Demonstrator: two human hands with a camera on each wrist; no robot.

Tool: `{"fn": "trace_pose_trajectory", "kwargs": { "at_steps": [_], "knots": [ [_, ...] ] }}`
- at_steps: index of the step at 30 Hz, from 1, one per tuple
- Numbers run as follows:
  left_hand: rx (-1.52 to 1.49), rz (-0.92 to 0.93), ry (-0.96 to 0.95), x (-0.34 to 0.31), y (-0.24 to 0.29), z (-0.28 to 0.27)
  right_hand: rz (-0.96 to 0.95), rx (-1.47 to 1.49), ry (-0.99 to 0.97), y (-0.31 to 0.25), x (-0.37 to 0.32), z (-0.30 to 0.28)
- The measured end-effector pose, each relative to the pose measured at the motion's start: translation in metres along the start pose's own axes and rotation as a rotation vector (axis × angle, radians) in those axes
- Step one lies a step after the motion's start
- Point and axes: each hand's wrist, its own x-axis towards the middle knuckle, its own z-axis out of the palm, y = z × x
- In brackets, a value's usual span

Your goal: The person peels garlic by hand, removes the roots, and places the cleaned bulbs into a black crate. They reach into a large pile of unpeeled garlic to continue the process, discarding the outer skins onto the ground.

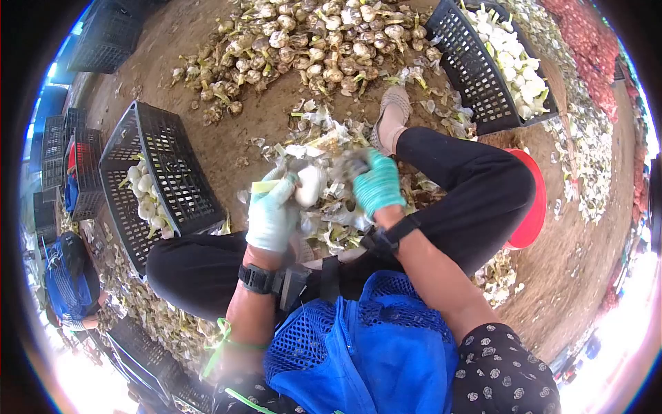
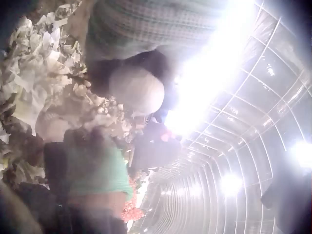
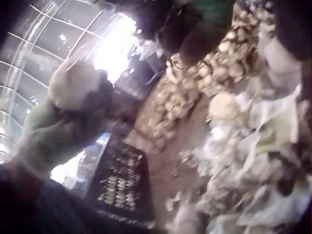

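My left hand (image 1: 272,214), in a pale glove, grips a white garlic bulb (image 1: 312,186) with a cut pale-green stem beside the fingers. In the left wrist view the same garlic bulb (image 2: 139,90) shows round and smooth under the glove's dark fingers. My right hand (image 1: 376,183), in a green glove with dark finger coating, is just to the right of the bulb, apart from it. Its fingers are blurred, and I cannot tell whether they hold anything. Below both hands lies a heap of peeled garlic skins (image 1: 334,224).
Unpeeled garlic bulbs (image 1: 331,45) are piled ahead on the dirt floor. A black crate (image 1: 172,165) with white bulbs stands at left, and another crate (image 1: 476,76) of bulbs at upper right. A red round seat or tub (image 1: 529,200) shows beside the right knee.
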Motion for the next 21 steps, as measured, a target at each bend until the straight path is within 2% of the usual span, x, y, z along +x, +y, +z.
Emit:
{"fn": "trace_pose_trajectory", "kwargs": {
  "at_steps": [1, 3, 4, 6, 7, 9, 11, 12, 13, 15, 17, 19, 20, 21],
  "knots": [
    [0.001, 0.002, -0.001, 0.002, 0.003, -0.001, 0.009, -0.089, 0.038, 0.012, 0.007, -0.005],
    [-0.201, -0.028, -0.078, 0.004, 0.009, -0.002, -0.082, -0.204, -0.013, 0.035, 0.021, -0.009],
    [-0.181, -0.013, 0.064, 0.002, 0.015, 0.015, -0.079, -0.205, -0.018, 0.019, 0.018, -0.011],
    [-0.205, 0.001, 0.026, 0.011, 0.013, 0.008, -0.005, 0.049, -0.189, -0.014, 0.014, -0.014],
    [-0.228, 0.008, -0.015, 0.014, 0.012, 0.005, -0.001, 0.051, -0.189, -0.01, 0.014, -0.004],
    [-0.24, -0.002, -0.028, 0.02, 0.01, 0.003, -0.031, 0.396, -0.284, 0.004, 0.013, 0.017],
    [-0.255, -0.008, -0.038, 0.026, 0.009, 0.001, -0.354, -0.268, -0.2, -0.023, 0.005, 0.013],
    [-0.303, -0.016, -0.075, 0.029, 0.008, -0.002, -0.26, -0.034, -0.269, -0.023, 0.008, 0.015],
    [-0.351, -0.023, -0.109, 0.031, 0.009, -0.005, -0.254, -0.031, -0.277, -0.02, 0.015, 0.017],
    [-0.418, -0.012, -0.082, 0.03, 0.007, -0.005, 0.118, 0.284, -0.268, -0.006, 0.03, 0.021],
    [-0.481, 0.002, -0.068, 0.032, 0.009, -0.008, 0.148, 0.018, 0.058, 0.026, 0.044, 0.025],
    [-0.531, 0.006, -0.056, 0.037, 0.013, -0.015, 0.215, 0.0, 0.028, 0.026, 0.049, 0.023],
    [-0.503, 0.002, 0.076, 0.042, 0.007, -0.026, 0.072, -0.095, -0.059, 0.022, 0.047, 0.024],
    [0.326, 0.121, 0.193, 0.046, -0.01, -0.055, -0.072, -0.209, -0.119, 0.017, 0.046, 0.02]
  ]
}}
